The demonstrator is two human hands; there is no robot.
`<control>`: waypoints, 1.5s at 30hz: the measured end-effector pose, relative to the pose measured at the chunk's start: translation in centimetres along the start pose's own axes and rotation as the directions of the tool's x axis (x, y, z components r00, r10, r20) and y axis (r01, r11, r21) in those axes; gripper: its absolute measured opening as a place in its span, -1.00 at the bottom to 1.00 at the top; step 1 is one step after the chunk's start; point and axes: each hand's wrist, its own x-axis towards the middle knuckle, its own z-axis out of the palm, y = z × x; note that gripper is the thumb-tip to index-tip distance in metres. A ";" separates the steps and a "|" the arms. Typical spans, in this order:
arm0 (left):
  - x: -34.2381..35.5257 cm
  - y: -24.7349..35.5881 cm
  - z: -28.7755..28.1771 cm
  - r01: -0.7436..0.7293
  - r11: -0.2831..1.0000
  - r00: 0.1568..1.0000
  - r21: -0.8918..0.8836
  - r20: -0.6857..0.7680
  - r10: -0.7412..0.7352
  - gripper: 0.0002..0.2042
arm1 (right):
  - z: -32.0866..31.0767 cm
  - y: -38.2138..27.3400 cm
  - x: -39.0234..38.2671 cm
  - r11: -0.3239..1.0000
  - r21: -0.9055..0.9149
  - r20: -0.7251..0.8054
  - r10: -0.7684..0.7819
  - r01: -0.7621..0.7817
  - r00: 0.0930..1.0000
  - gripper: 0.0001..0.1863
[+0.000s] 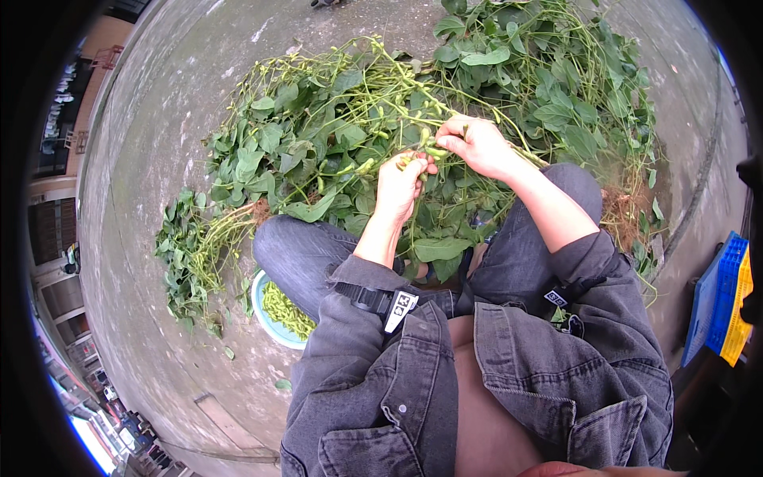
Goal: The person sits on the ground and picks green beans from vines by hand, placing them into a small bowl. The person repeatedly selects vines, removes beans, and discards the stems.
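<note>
In front of me, my left hand [400, 184] is closed around a few green soybean pods [409, 163], which show between thumb and fingers. Just above and to its right, my right hand [479, 146] pinches a soybean stem [431, 149] with pods on it. The two hands nearly meet over a heap of uprooted soybean plants [278, 155], leafy and hung with pods. Beside my left knee, a pale blue basin [260, 306] holds many picked pods [284, 312].
More leafy plants [548, 79] are piled at the far right, with brown roots [624, 211] by my right knee. A smaller bunch [191, 246] lies left on the concrete ground [151, 199]. Blue and yellow crates [719, 298] stand at the right edge.
</note>
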 end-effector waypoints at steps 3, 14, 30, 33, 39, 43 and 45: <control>-0.1 -0.4 0.7 -0.136 0.986 0.987 0.100 -0.073 0.144 -0.91 | -0.4 -0.2 0.1 0.990 0.046 0.059 0.131 -0.134 0.990 -0.78; -3.8 5.7 -1.7 -0.022 0.778 0.939 0.628 0.280 -0.200 -0.80 | -0.8 0.0 0.3 0.997 -0.043 0.211 0.076 -0.068 0.975 -0.71; -27.8 -6.7 -40.1 0.263 0.965 0.375 0.001 -0.922 -0.101 -0.62 | -0.5 2.7 0.7 0.971 0.015 0.076 0.238 -0.240 0.968 -0.73; -28.4 -8.7 -41.8 0.449 0.894 0.218 -0.019 -0.967 -0.129 -0.19 | 0.0 2.6 0.3 0.979 0.029 0.065 0.198 -0.201 0.978 -0.74; -21.6 0.8 -32.5 0.040 0.821 0.417 0.570 -0.756 0.504 -0.64 | 0.4 1.5 -0.1 0.985 -0.031 0.083 0.170 -0.168 0.982 -0.71; -14.3 5.4 -17.7 -0.265 0.345 0.692 0.901 -0.071 0.718 -0.72 | 0.7 -0.1 0.2 0.971 -0.111 0.085 0.220 -0.210 0.972 -0.68; -10.2 6.0 -10.9 -0.377 0.059 0.732 0.924 0.258 0.631 -0.62 | 0.7 -0.7 0.0 0.969 -0.145 0.103 0.214 -0.198 0.971 -0.70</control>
